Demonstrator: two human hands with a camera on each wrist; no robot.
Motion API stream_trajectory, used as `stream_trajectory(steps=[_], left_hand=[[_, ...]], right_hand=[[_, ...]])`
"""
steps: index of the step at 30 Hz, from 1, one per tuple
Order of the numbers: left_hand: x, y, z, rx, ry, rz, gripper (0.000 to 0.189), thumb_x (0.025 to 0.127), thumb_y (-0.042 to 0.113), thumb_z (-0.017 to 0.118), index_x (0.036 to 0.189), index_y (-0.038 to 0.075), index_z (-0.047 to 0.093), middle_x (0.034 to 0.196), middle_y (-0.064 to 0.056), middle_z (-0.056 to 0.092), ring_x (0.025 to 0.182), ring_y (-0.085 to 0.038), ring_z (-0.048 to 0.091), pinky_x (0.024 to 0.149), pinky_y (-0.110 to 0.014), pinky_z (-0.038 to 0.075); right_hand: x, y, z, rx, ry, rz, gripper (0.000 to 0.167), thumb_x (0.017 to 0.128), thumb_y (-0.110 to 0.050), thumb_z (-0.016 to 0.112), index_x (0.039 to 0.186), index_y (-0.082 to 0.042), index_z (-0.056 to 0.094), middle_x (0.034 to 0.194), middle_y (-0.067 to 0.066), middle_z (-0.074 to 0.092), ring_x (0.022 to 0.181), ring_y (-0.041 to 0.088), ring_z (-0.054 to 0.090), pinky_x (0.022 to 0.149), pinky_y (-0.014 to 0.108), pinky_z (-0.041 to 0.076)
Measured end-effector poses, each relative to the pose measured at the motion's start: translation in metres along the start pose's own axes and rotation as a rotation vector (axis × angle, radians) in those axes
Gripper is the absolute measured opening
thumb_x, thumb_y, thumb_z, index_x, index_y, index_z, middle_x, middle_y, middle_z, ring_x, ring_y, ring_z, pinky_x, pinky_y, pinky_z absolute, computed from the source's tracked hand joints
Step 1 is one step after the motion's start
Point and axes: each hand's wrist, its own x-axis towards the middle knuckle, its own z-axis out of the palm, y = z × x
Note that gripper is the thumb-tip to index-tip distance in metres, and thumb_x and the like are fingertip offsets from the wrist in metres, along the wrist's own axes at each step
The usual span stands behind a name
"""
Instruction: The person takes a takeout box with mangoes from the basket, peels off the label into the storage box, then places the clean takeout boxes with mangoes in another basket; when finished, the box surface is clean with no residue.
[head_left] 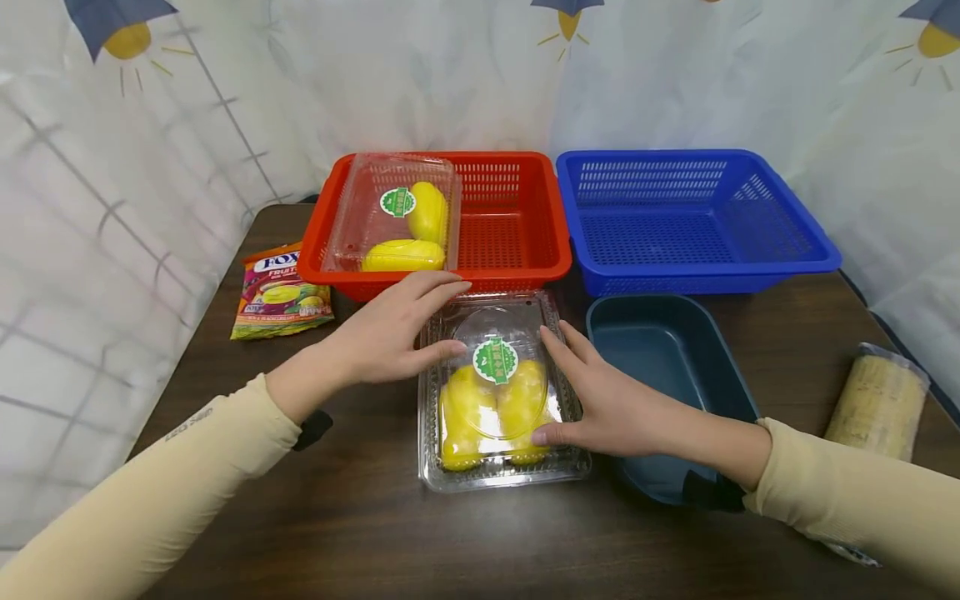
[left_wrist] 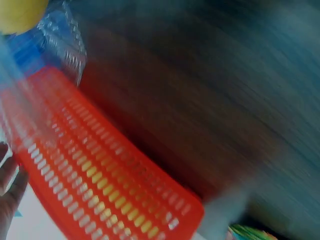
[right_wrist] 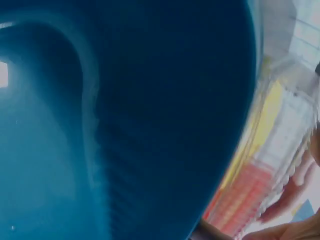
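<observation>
Noted between left hand (head_left: 386,329) and right hand (head_left: 611,400): clear rectangular plastic clamshell box (head_left: 487,327) with yellow oblong fruit (head_left: 467,408) inside, just in front of red slotted plastic basket (head_left: 491,242), with long axis front to back. From left fingers, rightward; from right fingers, leftward; with neither hand clearly nearer. Posed with left hand by far-left corner, right hand along right long side, backs upward, fingers nearly straight, wide apart from thumbs; cannot tell whether pressing

Sleeve's (head_left: 847,487) blocking some of the yellow pack (head_left: 877,400) right of the tub (head_left: 660,342), and the right hand (head_left: 615,408) hides some tub too.
</observation>
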Motion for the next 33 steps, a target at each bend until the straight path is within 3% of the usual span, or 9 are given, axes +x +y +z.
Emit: stream_trajectory(steps=[4,9,15,23,28,33], left_hand=[[0.009,0.005,0.012,0.021,-0.038,0.032,0.083,0.092,0.055,0.068,0.156,0.009,0.041,0.164,-0.015,0.035,0.154,-0.036,0.028,0.124,-0.056,0.03],[0.007,0.006,0.023,0.063,-0.093,0.093,0.086,0.093,0.06,0.062,0.159,0.012,0.037,0.17,-0.012,0.027,0.16,-0.033,0.014,0.127,-0.057,0.023],[-0.001,0.01,0.026,0.111,-0.159,0.102,0.097,0.091,0.069,0.056,0.165,0.016,0.021,0.172,-0.013,0.017,0.162,-0.032,0.003,0.128,-0.059,0.015],[-0.005,0.018,0.025,0.137,-0.229,0.075,0.107,0.086,0.075,0.054,0.166,0.017,0.013,0.174,-0.007,0.005,0.162,-0.032,-0.001,0.127,-0.062,0.014],[-0.012,0.024,0.025,0.142,-0.241,0.001,0.109,0.086,0.076,0.053,0.166,0.015,0.011,0.174,-0.006,0.003,0.162,-0.031,-0.001,0.126,-0.064,0.016],[-0.02,0.034,0.026,0.138,-0.231,-0.11,0.111,0.085,0.079,0.053,0.166,0.015,0.01,0.174,-0.006,0.001,0.162,-0.032,-0.002,0.124,-0.067,0.016]], right_hand=[[0.002,-0.001,0.004,-0.014,-0.052,0.018,0.119,0.085,-0.059,0.075,0.165,-0.006,0.004,0.171,0.024,-0.007,0.15,0.052,0.028,0.106,0.061,0.048],[0.008,0.001,0.002,-0.045,-0.112,0.014,0.122,0.084,-0.06,0.075,0.165,-0.006,0.002,0.171,0.023,-0.009,0.15,0.05,0.031,0.108,0.06,0.047],[0.02,0.007,-0.013,-0.094,-0.25,-0.018,0.123,0.083,-0.06,0.076,0.166,-0.016,-0.003,0.173,0.011,-0.015,0.153,0.043,0.031,0.112,0.058,0.045],[0.043,0.016,-0.034,-0.126,-0.381,-0.139,0.122,0.083,-0.056,0.078,0.166,-0.023,-0.005,0.173,0.005,-0.018,0.158,0.038,0.018,0.122,0.058,0.032],[0.042,0.015,-0.031,-0.16,-0.351,-0.162,0.118,0.085,-0.059,0.074,0.166,-0.024,-0.005,0.173,0.006,-0.016,0.159,0.038,0.014,0.122,0.059,0.03],[0.029,0.003,-0.015,-0.288,-0.224,-0.17,0.115,0.087,-0.07,0.064,0.166,-0.013,0.003,0.174,0.013,-0.006,0.159,0.041,0.015,0.121,0.059,0.032]])
